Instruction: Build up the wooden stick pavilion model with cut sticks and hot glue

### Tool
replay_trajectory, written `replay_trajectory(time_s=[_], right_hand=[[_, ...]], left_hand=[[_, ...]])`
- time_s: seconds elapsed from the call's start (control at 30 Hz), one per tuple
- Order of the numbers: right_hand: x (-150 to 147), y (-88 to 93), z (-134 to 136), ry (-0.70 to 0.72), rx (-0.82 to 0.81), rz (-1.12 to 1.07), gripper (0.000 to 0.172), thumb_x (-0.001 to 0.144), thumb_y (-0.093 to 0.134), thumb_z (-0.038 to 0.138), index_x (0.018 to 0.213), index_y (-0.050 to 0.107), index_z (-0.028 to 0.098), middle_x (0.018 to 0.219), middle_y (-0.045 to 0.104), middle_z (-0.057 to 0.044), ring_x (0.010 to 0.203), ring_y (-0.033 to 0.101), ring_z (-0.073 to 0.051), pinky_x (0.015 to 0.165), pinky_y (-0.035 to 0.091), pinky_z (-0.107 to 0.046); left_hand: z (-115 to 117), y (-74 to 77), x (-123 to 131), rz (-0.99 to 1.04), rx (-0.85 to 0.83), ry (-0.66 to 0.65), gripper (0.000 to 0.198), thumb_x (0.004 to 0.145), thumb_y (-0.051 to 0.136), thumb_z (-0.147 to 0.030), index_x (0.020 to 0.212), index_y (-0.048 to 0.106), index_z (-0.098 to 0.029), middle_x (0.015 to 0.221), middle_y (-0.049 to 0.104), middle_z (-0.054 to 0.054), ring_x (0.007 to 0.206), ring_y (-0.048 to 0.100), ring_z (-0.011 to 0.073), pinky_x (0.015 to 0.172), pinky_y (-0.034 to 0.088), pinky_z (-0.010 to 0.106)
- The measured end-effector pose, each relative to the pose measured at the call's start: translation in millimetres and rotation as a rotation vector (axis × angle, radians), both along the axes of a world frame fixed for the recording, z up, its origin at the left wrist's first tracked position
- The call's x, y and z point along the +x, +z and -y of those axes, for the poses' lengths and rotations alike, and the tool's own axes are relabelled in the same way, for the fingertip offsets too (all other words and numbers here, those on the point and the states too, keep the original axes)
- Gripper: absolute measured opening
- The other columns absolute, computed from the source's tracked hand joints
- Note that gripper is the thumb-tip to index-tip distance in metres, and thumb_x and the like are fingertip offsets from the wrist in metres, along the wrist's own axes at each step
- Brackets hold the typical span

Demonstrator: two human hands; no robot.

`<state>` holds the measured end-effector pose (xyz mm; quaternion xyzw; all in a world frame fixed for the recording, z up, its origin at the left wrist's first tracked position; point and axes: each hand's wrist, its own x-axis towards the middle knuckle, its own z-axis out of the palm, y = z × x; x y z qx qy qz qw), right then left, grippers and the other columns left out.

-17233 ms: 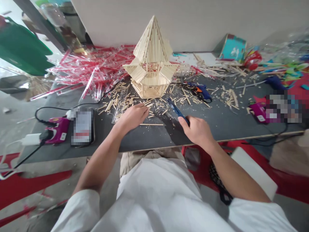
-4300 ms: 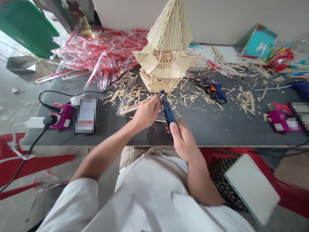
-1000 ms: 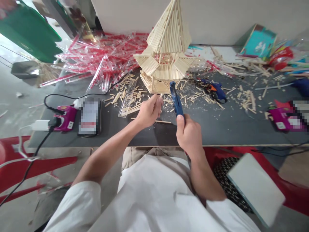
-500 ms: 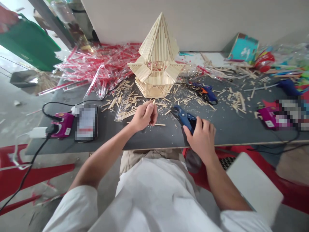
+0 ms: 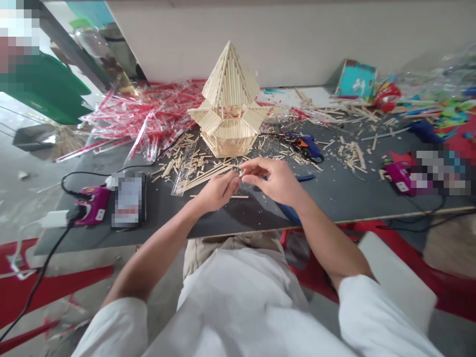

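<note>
My left hand is closed, its fingertips round something small and pale that I cannot make out. Against it, my right hand pinches at the same spot with thumb and fingers. Blue cutters lie on the table, mostly hidden under my right hand and forearm. Just beyond my hands stands a model tower of pale wooden sticks, with a pointed roof. Several long sticks lie behind my left hand, and a single stick lies nearer the table edge.
Red and clear wrappers are heaped at the back left. A phone and a purple power socket sit at the left. Blue glue guns lie among stick scraps to the right. A person's blurred part shows at the upper left.
My right hand has let go of the blue cutters and moved left to meet my left hand. The cutters now lie on the table. The view has shifted slightly.
</note>
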<state>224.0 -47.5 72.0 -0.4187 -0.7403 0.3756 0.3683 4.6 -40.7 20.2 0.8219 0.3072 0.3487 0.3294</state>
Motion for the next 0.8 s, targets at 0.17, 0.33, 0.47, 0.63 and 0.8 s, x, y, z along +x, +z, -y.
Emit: replay_trajectory(time_s=[0.17,0.33,0.47,0.63,0.8], right_hand=[[-5,-6.4,-36,0.179,-0.054,0.021,0.018,0.088,0.074,0.037,0.09,0.075,0.02,0.084,0.074,-0.001,0.074,0.064,-0.015,0.072,0.05,-0.029],[0,-21.9,-46,0.138,0.073,-0.014,0.02,0.09,0.074,0.04,0.09,0.076,0.02,0.09,0.075,-0.003,0.079,0.065,-0.016,0.076,0.051,-0.031],[2,-35.9,-49,0.154,0.239,0.0,0.02,0.094,0.071,0.042,0.092,0.077,0.023,0.093,0.075,-0.003,0.087,0.068,-0.017,0.084,0.053,-0.034],[1,-48.7,-51,0.206,0.274,-0.094,0.018,0.092,0.076,0.041,0.088,0.078,0.023,0.088,0.075,-0.003,0.079,0.068,-0.017,0.075,0.053,-0.032],[19,-42.6,-53,0.137,0.227,0.056,0.02,0.095,0.07,0.043,0.101,0.075,0.025,0.086,0.074,-0.002,0.072,0.064,-0.017,0.07,0.053,-0.032]], left_hand=[[-4,-3.6,-5,-0.155,0.049,0.052,0.029,0.11,0.035,-0.035,0.091,0.053,-0.02,0.076,0.062,0.002,0.065,0.056,0.0149,0.067,0.044,0.029],[-8,-1.9,-6,-0.232,0.109,0.231,0.025,0.109,0.041,-0.035,0.112,0.06,-0.019,0.093,0.069,0.005,0.075,0.063,0.0157,0.07,0.045,0.027],[-13,-4.3,-10,-0.152,0.115,0.214,0.022,0.106,0.052,-0.035,0.116,0.065,-0.02,0.106,0.071,0.007,0.077,0.066,0.0132,0.073,0.049,0.024],[-16,-11.0,-10,-0.109,0.156,0.166,0.022,0.107,0.049,-0.03,0.114,0.067,-0.018,0.099,0.072,0.006,0.07,0.065,0.0111,0.073,0.05,0.023],[-16,-9.6,-9,-0.129,0.192,0.205,0.018,0.105,0.055,-0.029,0.107,0.069,-0.019,0.097,0.073,0.006,0.076,0.065,0.0124,0.074,0.05,0.023]])
